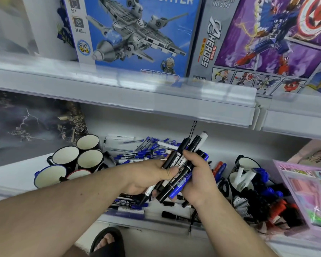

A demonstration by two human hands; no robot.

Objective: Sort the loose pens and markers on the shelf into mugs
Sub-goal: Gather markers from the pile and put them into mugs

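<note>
Both hands meet above the shelf [156,218]: the left hand [148,176] and the right hand [197,175] together grip a bundle of markers [182,169], black ones and a blue one, fingers curled round it. Beneath lies a pile of loose pens [148,151]. Five empty mugs [78,162] cluster at left; two mugs with pens [243,175] stand at right.

Black and blue markers [178,169], white-lined mugs [90,160], seemingly dark outside, pink box [304,191]
</note>
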